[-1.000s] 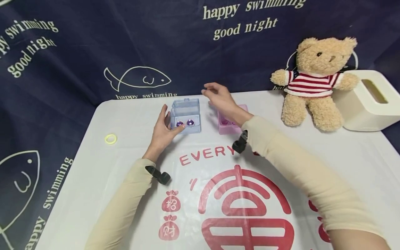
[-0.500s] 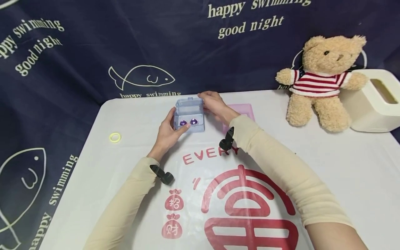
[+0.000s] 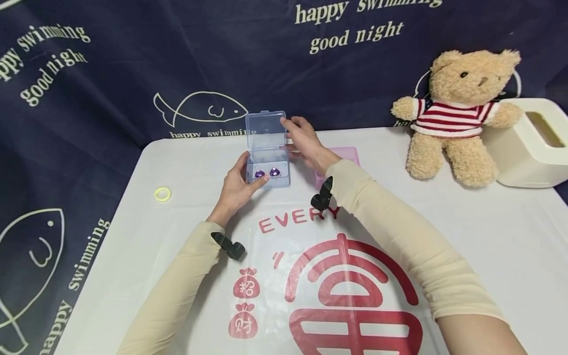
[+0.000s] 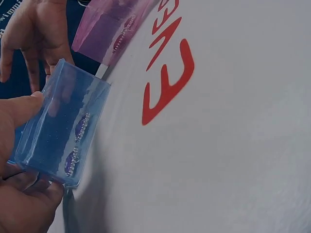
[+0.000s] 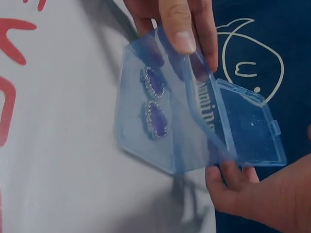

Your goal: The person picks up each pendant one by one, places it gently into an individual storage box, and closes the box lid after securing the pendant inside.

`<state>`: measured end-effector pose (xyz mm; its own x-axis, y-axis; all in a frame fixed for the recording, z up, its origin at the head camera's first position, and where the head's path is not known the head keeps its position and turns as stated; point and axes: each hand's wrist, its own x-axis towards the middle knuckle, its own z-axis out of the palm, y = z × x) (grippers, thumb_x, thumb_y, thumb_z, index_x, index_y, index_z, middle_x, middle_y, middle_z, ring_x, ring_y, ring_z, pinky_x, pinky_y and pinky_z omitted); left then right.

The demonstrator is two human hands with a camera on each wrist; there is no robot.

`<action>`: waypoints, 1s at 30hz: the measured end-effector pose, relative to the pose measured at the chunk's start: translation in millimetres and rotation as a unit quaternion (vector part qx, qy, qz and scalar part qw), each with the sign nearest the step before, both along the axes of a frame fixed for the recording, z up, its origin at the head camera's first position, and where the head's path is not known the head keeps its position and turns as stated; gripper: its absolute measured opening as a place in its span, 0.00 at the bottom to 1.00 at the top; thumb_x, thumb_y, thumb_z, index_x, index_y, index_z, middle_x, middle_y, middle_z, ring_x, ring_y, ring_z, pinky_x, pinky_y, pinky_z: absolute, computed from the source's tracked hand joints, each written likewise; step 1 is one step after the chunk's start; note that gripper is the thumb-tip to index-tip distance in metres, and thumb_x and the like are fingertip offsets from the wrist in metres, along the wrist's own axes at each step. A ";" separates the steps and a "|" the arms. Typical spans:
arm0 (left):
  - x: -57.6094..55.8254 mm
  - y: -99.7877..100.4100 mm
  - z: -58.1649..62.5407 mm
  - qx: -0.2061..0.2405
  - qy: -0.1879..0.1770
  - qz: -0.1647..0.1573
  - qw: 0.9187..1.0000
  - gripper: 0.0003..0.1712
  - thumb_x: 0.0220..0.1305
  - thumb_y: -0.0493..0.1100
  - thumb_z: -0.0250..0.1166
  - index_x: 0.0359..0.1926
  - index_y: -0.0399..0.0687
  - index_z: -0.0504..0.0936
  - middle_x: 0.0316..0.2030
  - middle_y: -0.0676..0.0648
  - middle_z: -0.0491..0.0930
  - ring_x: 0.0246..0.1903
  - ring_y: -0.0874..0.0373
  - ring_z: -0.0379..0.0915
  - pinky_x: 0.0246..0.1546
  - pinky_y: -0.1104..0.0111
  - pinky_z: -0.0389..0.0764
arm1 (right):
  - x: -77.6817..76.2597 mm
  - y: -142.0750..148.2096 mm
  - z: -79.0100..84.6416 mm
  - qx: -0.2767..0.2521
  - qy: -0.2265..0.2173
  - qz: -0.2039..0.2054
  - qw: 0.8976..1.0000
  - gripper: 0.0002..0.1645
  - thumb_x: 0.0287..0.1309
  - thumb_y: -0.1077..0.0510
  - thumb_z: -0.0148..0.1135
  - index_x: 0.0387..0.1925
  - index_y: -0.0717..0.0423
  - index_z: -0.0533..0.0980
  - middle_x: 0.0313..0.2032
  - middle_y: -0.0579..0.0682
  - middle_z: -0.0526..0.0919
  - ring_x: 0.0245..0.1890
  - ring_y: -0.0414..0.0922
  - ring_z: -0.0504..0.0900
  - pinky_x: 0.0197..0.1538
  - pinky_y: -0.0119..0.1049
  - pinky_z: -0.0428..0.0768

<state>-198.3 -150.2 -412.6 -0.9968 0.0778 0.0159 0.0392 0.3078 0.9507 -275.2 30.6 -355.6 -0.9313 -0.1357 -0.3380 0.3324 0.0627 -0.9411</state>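
My left hand (image 3: pixel 237 190) grips a clear blue plastic box (image 3: pixel 270 182) by its left side, thumb at the front. Inside lie two purple gem pieces (image 5: pixel 156 119) rimmed with small clear stones. At the back the box's hinged lid (image 3: pixel 265 129) stands raised. My right hand (image 3: pixel 306 140) is at the lid's right edge, its index fingertip touching the upper corner and its other fingers loosely extended near the hinge. Partly behind the right wrist sits a pink plastic box (image 3: pixel 343 155); a beaded piece (image 4: pixel 124 35) shows in it in the left wrist view.
A yellow ring (image 3: pixel 162 194) lies on the white tablecloth (image 3: pixel 186 167) at left. On the right a teddy bear (image 3: pixel 448 133) in a striped shirt leans by a white tissue box (image 3: pixel 528 148). A dark blue printed curtain (image 3: pixel 111 59) hangs behind the table.
My right hand has come left from over the pink box to the blue box's lid. That lid has swung up and back. The left hand keeps its grip.
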 end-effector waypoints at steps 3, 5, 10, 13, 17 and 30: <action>3.9 2.6 9.8 0.008 -0.006 -0.005 1.000 0.47 0.57 0.34 0.69 0.72 0.34 0.53 0.64 0.29 0.67 0.64 0.38 0.66 0.68 0.54 0.65 | 1.4 -3.6 5.2 0.004 0.004 -0.005 1.000 0.34 0.67 0.35 0.47 0.69 0.41 0.59 0.64 0.56 0.67 0.54 0.57 0.78 0.59 0.52 0.74; 5.7 3.8 14.7 0.015 -0.008 -0.006 1.000 0.47 0.57 0.32 0.69 0.72 0.33 0.52 0.64 0.28 0.66 0.65 0.37 0.64 0.69 0.52 0.63 | 2.2 -6.2 9.0 0.012 0.000 -0.008 1.000 0.33 0.65 0.32 0.47 0.65 0.42 0.65 0.62 0.56 0.68 0.55 0.57 0.77 0.61 0.56 0.72; 2.4 2.7 10.0 0.010 -0.007 -0.006 1.000 0.48 0.57 0.34 0.69 0.73 0.35 0.52 0.65 0.30 0.65 0.65 0.40 0.64 0.69 0.56 0.64 | 3.9 -10.7 17.4 0.046 -0.013 -0.019 0.999 0.35 0.63 0.28 0.45 0.55 0.49 0.76 0.56 0.54 0.71 0.55 0.56 0.76 0.61 0.59 0.72; -1.5 1.4 2.6 -0.007 0.004 -0.006 1.000 0.49 0.56 0.37 0.71 0.73 0.37 0.53 0.65 0.33 0.67 0.65 0.44 0.66 0.69 0.59 0.65 | 4.8 -10.7 19.8 0.062 -0.012 -0.015 0.998 0.36 0.63 0.29 0.47 0.53 0.52 0.78 0.56 0.53 0.72 0.56 0.55 0.76 0.60 0.57 0.73; -2.8 1.3 -1.8 0.016 0.008 -0.001 1.000 0.50 0.56 0.36 0.71 0.73 0.39 0.51 0.67 0.35 0.65 0.67 0.44 0.64 0.70 0.60 0.63 | 5.5 -4.9 19.5 0.067 0.002 0.047 0.997 0.36 0.64 0.32 0.50 0.57 0.55 0.75 0.61 0.54 0.71 0.60 0.52 0.72 0.63 0.54 0.72; 0.5 -0.3 -3.2 0.109 0.012 -0.022 0.994 0.55 0.53 0.25 0.67 0.74 0.58 0.47 0.68 0.39 0.61 0.68 0.42 0.61 0.66 0.52 0.67 | 5.9 15.5 1.0 0.147 0.112 0.253 0.950 0.22 0.57 0.52 0.67 0.52 0.55 0.78 0.53 0.53 0.79 0.55 0.50 0.74 0.62 0.43 0.72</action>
<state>-197.8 -150.5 -415.8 -0.9917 0.1132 0.0616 0.0722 0.0918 0.9932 -269.3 46.1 -354.6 -0.8251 -0.5154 -0.2317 -0.0166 0.4320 -0.9017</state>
